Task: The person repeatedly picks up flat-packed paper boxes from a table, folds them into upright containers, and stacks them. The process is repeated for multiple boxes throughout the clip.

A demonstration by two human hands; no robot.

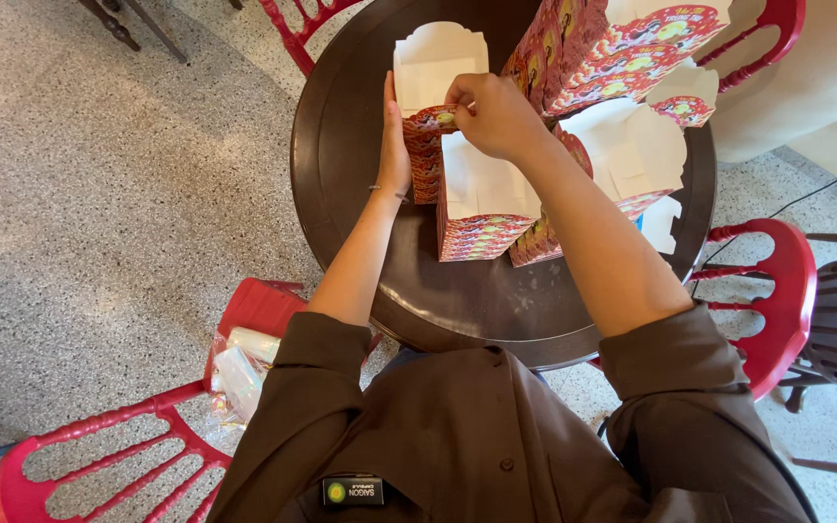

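A round dark-brown wooden table [360,184] carries the lot, its polished top catching a glare along the near edge. Standing right on it are red patterned paper boxes with white insides: one open box [430,97] toward the far left, a second open box [481,208] just in front of it near the centre, and a third [627,155] to the right. At the far side, a tall stack of folded red boxes [612,48] leans across. The table stands on a speckled terrazzo floor [99,174].
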